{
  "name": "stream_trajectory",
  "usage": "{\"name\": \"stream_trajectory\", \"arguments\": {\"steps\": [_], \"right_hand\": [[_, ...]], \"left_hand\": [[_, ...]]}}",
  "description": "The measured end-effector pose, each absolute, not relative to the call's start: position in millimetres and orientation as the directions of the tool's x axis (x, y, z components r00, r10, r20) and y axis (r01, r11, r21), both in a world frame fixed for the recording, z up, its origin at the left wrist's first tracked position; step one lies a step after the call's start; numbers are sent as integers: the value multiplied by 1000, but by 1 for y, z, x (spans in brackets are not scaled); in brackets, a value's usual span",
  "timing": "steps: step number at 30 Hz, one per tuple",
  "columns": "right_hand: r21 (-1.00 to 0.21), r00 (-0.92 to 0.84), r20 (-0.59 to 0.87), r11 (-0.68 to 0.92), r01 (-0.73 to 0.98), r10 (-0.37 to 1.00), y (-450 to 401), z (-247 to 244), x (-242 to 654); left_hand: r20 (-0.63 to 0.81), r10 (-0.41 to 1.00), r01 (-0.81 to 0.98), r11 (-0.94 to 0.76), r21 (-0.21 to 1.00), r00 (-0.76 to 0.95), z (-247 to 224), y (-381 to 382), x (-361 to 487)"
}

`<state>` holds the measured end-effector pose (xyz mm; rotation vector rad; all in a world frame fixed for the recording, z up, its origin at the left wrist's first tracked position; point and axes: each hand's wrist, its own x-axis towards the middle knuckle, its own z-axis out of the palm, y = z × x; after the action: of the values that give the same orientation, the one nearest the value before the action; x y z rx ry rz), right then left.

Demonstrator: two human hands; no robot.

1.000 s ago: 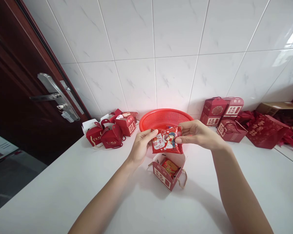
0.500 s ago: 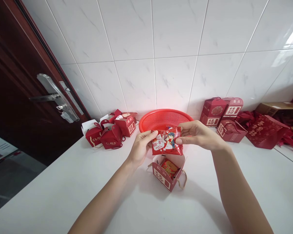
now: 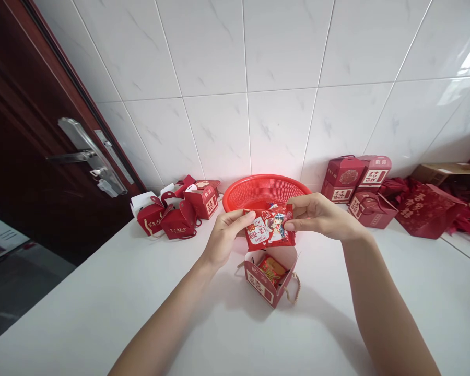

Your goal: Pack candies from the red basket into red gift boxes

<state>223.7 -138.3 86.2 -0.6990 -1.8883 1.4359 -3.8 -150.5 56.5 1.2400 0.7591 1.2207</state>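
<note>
Between my two hands is a red candy packet [image 3: 269,228] printed with a cartoon couple, hearts and lettering. My left hand [image 3: 227,232] pinches its left edge, thumb on the front. At its right edge, my right hand [image 3: 311,215] grips it between thumb and fingers. Just below, an open red gift box [image 3: 263,284] with rope handles stands on the white table, and a red-and-gold wrapped packet [image 3: 273,269] lies inside it. Behind my hands sits a red plastic basket [image 3: 266,185]; the packet and hands hide much of its contents.
Several open red boxes [image 3: 179,219] stand at the back left near the door [image 3: 35,156]. At the back right are closed red boxes [image 3: 342,180], a red bag [image 3: 426,211] and a cardboard box [image 3: 446,169]. A tiled wall [image 3: 215,125] bounds the table behind.
The packet has tilted and creased slightly between my hands, shifting a little right, with glare on its right side. Both hands keep their hold, and the boxes and basket stay put.
</note>
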Motion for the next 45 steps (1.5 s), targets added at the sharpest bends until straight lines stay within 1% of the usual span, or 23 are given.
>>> {"name": "stream_trajectory", "arguments": {"steps": [9,20,33,40,45], "right_hand": [[-962,-644,171,268,56,745,-135,83,226],[-975,-645,140,217,42,751,-132,80,227],[-984,-671,89,170,56,736,-130,81,226],[-976,-665,113,207,63,738,-131,81,227],[-957,-658,156,279,85,737,-132,81,228]], "left_hand": [[218,941,-245,-154,957,260,54,-150,-4],[224,948,-175,-187,967,225,53,-151,-4],[250,945,-142,-224,964,210,53,-151,-3],[265,938,-127,-241,962,222,49,-151,-6],[234,941,-148,-203,968,243,46,-149,-6]]}}
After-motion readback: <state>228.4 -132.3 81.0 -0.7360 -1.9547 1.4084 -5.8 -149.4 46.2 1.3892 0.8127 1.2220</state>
